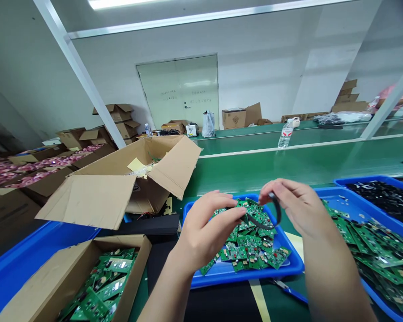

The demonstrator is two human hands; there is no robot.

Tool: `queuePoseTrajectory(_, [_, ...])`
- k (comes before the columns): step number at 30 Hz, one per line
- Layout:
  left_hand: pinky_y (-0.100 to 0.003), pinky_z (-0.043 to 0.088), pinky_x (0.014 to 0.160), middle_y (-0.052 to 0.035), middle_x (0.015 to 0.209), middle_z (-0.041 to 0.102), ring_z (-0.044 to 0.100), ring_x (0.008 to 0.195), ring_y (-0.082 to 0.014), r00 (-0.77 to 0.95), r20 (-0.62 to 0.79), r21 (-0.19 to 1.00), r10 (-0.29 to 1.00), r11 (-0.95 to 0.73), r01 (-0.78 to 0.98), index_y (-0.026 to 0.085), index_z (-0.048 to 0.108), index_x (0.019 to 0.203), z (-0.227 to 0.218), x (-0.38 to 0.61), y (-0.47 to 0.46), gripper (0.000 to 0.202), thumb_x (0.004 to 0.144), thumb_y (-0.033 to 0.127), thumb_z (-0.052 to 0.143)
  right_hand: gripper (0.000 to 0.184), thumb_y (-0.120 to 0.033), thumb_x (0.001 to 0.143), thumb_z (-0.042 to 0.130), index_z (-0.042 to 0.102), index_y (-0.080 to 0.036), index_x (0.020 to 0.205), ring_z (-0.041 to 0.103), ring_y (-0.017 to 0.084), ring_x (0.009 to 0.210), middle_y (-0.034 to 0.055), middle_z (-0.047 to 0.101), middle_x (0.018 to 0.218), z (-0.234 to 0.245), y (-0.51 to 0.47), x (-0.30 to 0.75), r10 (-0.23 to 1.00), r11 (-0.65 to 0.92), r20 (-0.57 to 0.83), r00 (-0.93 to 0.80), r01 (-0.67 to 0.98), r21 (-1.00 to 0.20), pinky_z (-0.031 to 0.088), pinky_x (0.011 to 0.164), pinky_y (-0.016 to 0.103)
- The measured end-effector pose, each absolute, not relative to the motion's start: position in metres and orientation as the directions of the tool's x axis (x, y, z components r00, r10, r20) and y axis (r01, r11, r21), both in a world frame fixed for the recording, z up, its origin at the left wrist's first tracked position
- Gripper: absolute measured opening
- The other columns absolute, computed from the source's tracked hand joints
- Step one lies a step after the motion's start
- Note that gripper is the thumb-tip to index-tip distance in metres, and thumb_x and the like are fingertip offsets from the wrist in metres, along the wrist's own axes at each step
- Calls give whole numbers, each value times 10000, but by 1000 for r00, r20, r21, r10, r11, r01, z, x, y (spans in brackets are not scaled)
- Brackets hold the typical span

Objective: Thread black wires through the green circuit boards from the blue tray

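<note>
You are pinching a black curved strip (pixel 276 213) between your left hand (pixel 210 230) and right hand (pixel 290 206), fingertips narrowly closed, just above the green circuit boards (pixel 250 246) heaped in the blue tray (pixel 245 276) beneath your hands.

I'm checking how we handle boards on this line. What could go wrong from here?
The bare left hand and right hand work directly above the green circuit boards, so skin oils or static might harm components. The black cable in the right hand could snag the heap and pull boards over the rim of the blue tray. Any board that slid off might land near the blue-handled cutters and get scratched.
</note>
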State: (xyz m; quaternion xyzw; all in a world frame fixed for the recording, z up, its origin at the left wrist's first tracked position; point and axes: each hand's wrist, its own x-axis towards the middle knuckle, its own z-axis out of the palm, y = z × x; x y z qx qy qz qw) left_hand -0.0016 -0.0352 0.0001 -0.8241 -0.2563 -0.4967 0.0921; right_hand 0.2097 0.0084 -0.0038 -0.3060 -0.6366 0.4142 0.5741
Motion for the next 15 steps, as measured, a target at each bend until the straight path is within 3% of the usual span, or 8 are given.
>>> queuePoseTrajectory(3, [-418,497,940,-56,1016,647,621,1013,-200,366,894,-7,257,-810,586,236,611,1108,-2,-3,-35,388,776,37,625,399,-491,865,541,654,-170,657,596,134,592,41,638,618,0,-2,205,816,403,413,-406,-114,-908,497,572,238])
queuePoseTrajectory(6, [-433,509,926,-60,1014,634,613,1024,-196,368,908,-71,202,-789,611,203,620,1061,0,-3,-35,314,796,34,602,428,-541,832,560,640,-155,667,552,127,558,45,624,605,4,-17,199,786,319,310,-535,-79,-944,446,519,234])
queuePoseTrajectory(9, [-430,515,923,-65,1011,627,611,1021,-191,383,906,-103,177,-788,607,183,623,1032,1,-2,-34,262,809,49,597,361,-485,842,572,632,-159,698,533,113,559,35,632,633,6,-28,194,793,279,247,-557,-29,-960,417,513,218])
queuePoseTrajectory(15, [-415,544,882,-60,980,614,615,984,-186,362,923,-122,134,-789,602,167,630,977,-1,0,-30,230,785,41,624,264,-353,884,523,615,-166,722,556,112,590,17,620,633,9,-38,188,792,316,289,-537,-44,-948,442,559,210])
